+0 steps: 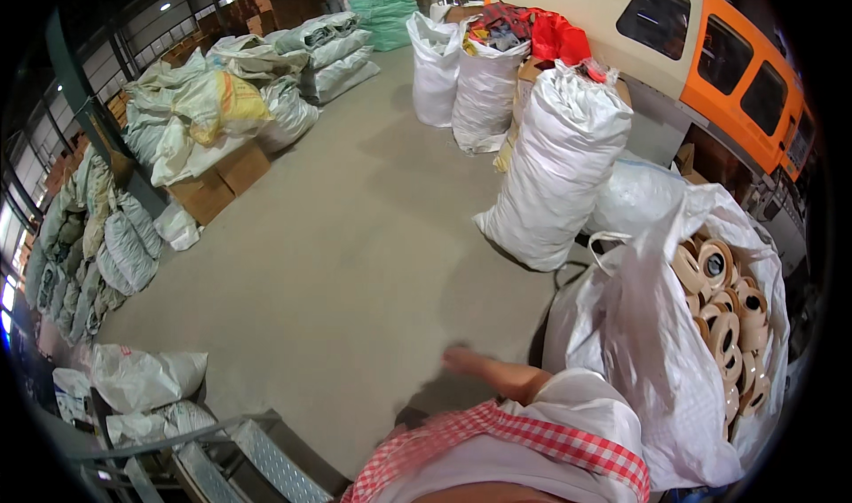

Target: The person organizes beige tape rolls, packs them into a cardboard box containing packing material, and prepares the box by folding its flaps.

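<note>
My right hand (461, 359) hangs over the bare floor in front of my body, its forearm coming out of a white sleeve (590, 405). It is smeared by motion, so its fingers cannot be made out, and nothing shows in it. My left hand is not in view. Just right of my sleeve stands a large open white woven sack (643, 352), full of tan, glossy round parts (726, 339) with dark centres. Beyond it a tall, bulging white sack (564, 166) stands on the floor. A red-checked apron (568, 441) covers my front.
Metal steps with a rail (262, 459) rise at the lower left, near white sacks (146, 379). Stacked sacks and a cardboard box (217, 184) line the left, beside a green post (98, 135). An orange and cream machine (741, 77) stands at the far right behind filled sacks (488, 86).
</note>
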`<state>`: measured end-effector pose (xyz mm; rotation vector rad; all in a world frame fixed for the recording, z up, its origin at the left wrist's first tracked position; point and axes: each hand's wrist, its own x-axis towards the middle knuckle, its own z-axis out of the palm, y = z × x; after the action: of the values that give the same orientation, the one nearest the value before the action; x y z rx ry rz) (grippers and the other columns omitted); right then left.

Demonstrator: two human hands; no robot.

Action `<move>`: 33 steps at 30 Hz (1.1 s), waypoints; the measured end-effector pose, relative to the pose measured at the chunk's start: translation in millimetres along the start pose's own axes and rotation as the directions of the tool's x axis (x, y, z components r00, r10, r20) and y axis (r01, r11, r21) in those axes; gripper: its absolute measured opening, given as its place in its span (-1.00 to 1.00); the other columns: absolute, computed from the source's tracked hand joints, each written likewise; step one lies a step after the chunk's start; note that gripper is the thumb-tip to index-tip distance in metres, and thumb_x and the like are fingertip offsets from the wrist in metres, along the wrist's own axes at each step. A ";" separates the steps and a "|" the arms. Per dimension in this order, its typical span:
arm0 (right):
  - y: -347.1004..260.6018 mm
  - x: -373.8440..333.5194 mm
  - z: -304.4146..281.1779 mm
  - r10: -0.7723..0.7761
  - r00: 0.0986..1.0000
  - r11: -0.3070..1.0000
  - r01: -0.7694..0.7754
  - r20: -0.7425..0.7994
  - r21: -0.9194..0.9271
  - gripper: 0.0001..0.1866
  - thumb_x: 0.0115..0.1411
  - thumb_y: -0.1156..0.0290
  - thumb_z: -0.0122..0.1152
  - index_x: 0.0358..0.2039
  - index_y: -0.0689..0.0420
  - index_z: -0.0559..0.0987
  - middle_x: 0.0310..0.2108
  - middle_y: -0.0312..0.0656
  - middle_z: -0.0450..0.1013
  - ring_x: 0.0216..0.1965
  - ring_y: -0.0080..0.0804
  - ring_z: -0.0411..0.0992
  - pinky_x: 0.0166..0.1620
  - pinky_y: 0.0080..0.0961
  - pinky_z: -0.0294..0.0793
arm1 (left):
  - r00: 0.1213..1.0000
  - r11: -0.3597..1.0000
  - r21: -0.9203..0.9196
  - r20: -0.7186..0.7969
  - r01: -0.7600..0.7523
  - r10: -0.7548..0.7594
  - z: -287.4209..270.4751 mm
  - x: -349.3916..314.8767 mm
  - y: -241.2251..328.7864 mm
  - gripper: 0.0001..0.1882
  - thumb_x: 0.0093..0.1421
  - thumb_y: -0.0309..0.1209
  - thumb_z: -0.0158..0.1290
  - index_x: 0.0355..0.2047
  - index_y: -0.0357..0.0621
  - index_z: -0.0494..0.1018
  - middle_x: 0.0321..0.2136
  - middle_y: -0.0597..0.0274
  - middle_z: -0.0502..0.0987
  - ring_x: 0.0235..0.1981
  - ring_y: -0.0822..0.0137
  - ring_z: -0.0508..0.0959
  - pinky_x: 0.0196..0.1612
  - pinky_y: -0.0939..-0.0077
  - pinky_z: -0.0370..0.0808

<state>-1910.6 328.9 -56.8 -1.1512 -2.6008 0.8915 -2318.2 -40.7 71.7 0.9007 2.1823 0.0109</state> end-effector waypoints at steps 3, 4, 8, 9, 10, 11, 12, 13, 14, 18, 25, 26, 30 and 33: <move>19.2 89.8 -22.1 -0.106 0.987 0.994 0.105 -0.120 -0.021 -0.70 0.05 0.22 0.02 -0.47 0.25 0.49 -0.48 0.08 0.43 -0.40 -0.03 0.42 -0.29 -0.14 0.37 | 1.000 1.000 0.004 0.024 0.002 -0.002 -24.7 89.0 40.0 -0.74 0.05 -0.30 -0.02 -0.31 -0.20 0.48 -0.28 -0.01 0.52 -0.21 0.04 0.51 -0.15 0.19 0.42; -1.0 110.9 -36.6 -0.104 0.983 0.987 0.121 -0.153 0.107 -0.69 0.05 0.22 0.02 -0.48 0.26 0.48 -0.48 0.08 0.42 -0.40 -0.04 0.42 -0.30 -0.15 0.37 | 0.999 1.000 0.010 0.024 0.023 -0.023 -34.5 111.4 42.0 -0.75 0.05 -0.31 -0.03 -0.32 -0.20 0.48 -0.29 -0.01 0.52 -0.21 0.04 0.51 -0.16 0.19 0.42; -51.0 157.3 -143.9 0.201 0.968 0.965 -0.222 0.151 0.138 -0.72 0.04 0.22 0.05 -0.50 0.21 0.48 -0.46 0.02 0.44 -0.40 -0.07 0.42 -0.33 -0.19 0.38 | 1.000 0.994 0.109 0.021 -0.016 0.014 -85.6 233.8 68.9 -0.78 0.06 -0.33 -0.05 -0.37 -0.19 0.49 -0.31 -0.01 0.53 -0.24 0.05 0.52 -0.19 0.18 0.43; -2.6 144.0 -141.6 0.325 0.913 0.944 -0.330 0.245 -0.021 -0.76 0.04 0.24 0.06 -0.49 0.17 0.50 -0.47 -0.03 0.45 -0.39 -0.10 0.44 -0.34 -0.21 0.39 | 0.984 0.953 0.245 0.073 -0.178 0.165 -96.2 297.7 98.7 -0.79 0.06 -0.34 -0.05 -0.39 -0.19 0.49 -0.32 -0.01 0.53 -0.24 0.05 0.52 -0.20 0.17 0.43; 35.0 146.5 -133.6 0.392 0.849 0.919 -0.348 0.354 -0.183 -0.79 0.04 0.26 0.07 -0.49 0.13 0.52 -0.48 -0.08 0.47 -0.38 -0.14 0.45 -0.34 -0.22 0.41 | 0.922 0.784 0.491 0.129 -0.379 0.365 -116.7 347.4 116.1 -0.79 0.06 -0.35 -0.06 -0.40 -0.19 0.49 -0.32 -0.01 0.53 -0.25 0.06 0.52 -0.21 0.17 0.43; 71.0 152.3 -125.9 0.445 0.771 0.888 -0.313 0.456 -0.337 -0.83 0.04 0.28 0.07 -0.48 0.09 0.55 -0.49 -0.13 0.48 -0.37 -0.17 0.47 -0.35 -0.24 0.43 | 0.821 0.508 0.700 0.203 -0.503 0.534 -143.0 394.2 140.8 -0.80 0.06 -0.35 -0.06 -0.41 -0.19 0.49 -0.33 -0.01 0.53 -0.25 0.06 0.52 -0.22 0.16 0.43; 177.5 93.4 -95.1 0.594 0.791 0.714 -0.438 0.143 -0.546 -0.80 0.07 0.28 0.03 -0.44 0.09 0.56 -0.50 -0.15 0.49 -0.43 -0.28 0.49 -0.37 -0.26 0.46 | 0.669 0.350 0.707 0.230 -0.614 0.707 -141.5 462.4 237.4 -0.80 0.06 -0.36 -0.06 -0.43 -0.19 0.49 -0.34 -0.01 0.53 -0.26 0.06 0.52 -0.23 0.16 0.44; 145.8 138.8 -108.7 0.742 0.643 0.669 -0.730 0.191 -0.141 -0.77 0.08 0.26 0.02 -0.42 0.11 0.57 -0.49 -0.16 0.50 -0.47 -0.31 0.50 -0.38 -0.29 0.47 | 0.907 0.809 0.440 0.031 -0.389 0.420 -195.5 485.5 248.1 -0.69 0.12 -0.32 -0.11 -0.21 -0.24 0.47 -0.14 -0.05 0.47 -0.09 0.00 0.45 -0.05 0.15 0.38; 117.3 152.9 -144.6 0.886 0.411 0.364 -0.903 0.216 0.227 -0.74 0.09 0.25 0.00 -0.39 0.12 0.58 -0.48 -0.16 0.52 -0.51 -0.35 0.50 -0.39 -0.32 0.48 | 0.957 0.930 0.277 -0.089 -0.242 0.276 -229.7 493.5 292.5 -0.60 0.18 -0.28 -0.16 -0.06 -0.25 0.39 -0.05 -0.11 0.41 -0.01 -0.02 0.40 0.05 0.19 0.32; 159.4 151.9 -164.2 0.875 0.433 0.388 -0.895 0.217 0.220 -0.67 0.07 0.20 0.04 -0.32 0.19 0.58 -0.46 -0.18 0.54 -0.54 -0.42 0.50 -0.40 -0.42 0.49 | 0.874 0.876 0.007 -0.066 -0.482 0.481 -338.4 538.5 545.5 -0.52 0.20 -0.20 -0.11 0.05 -0.25 0.29 0.01 0.00 0.38 0.05 0.08 0.37 0.08 0.24 0.31; 224.4 371.4 -185.6 0.857 0.404 0.392 -0.914 0.320 0.105 -0.69 0.02 0.16 0.14 -0.33 0.11 0.60 -0.26 -0.11 0.51 -0.18 -0.25 0.45 -0.14 -0.33 0.41 | 0.531 0.523 0.206 -0.021 -0.827 0.847 -383.2 698.7 707.3 -0.57 0.14 -0.22 0.00 -0.03 -0.17 0.37 -0.15 0.01 0.50 -0.12 0.17 0.50 -0.06 0.38 0.40; 232.6 416.2 -202.2 0.843 0.424 0.400 -0.906 0.332 0.142 -0.68 0.01 0.16 0.14 -0.32 0.10 0.59 -0.23 -0.10 0.50 -0.15 -0.22 0.43 -0.10 -0.32 0.39 | 0.576 0.545 0.248 0.073 -0.801 0.814 -395.0 723.6 699.8 -0.56 0.12 -0.22 0.02 -0.03 -0.16 0.37 -0.16 0.01 0.50 -0.14 0.19 0.50 -0.08 0.39 0.41; 258.7 611.2 -319.8 0.560 0.704 0.813 -0.568 0.436 -0.128 -0.61 0.07 0.09 0.00 -0.29 0.12 0.58 -0.20 -0.07 0.47 -0.16 -0.07 0.41 -0.09 -0.19 0.36 | 0.726 0.669 0.295 0.174 -0.683 0.665 -456.4 767.3 670.4 -0.54 0.03 -0.22 0.10 -0.07 -0.15 0.40 -0.20 0.01 0.51 -0.19 0.20 0.53 -0.14 0.43 0.44; 320.1 732.9 -388.4 0.647 0.760 0.753 -0.650 0.062 0.107 -0.63 0.11 0.11 -0.02 -0.30 0.14 0.55 -0.30 -0.05 0.49 -0.27 -0.10 0.45 -0.19 -0.25 0.41 | 0.907 0.902 0.111 0.117 -0.417 0.404 -501.7 768.6 670.5 -0.65 0.19 -0.27 -0.19 -0.14 -0.17 0.45 -0.12 0.01 0.47 -0.05 0.05 0.41 0.10 0.20 0.24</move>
<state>-2074.3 1200.5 6.1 -2.0711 -2.1029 1.1541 -2598.5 1059.9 115.2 1.3994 1.8885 0.0284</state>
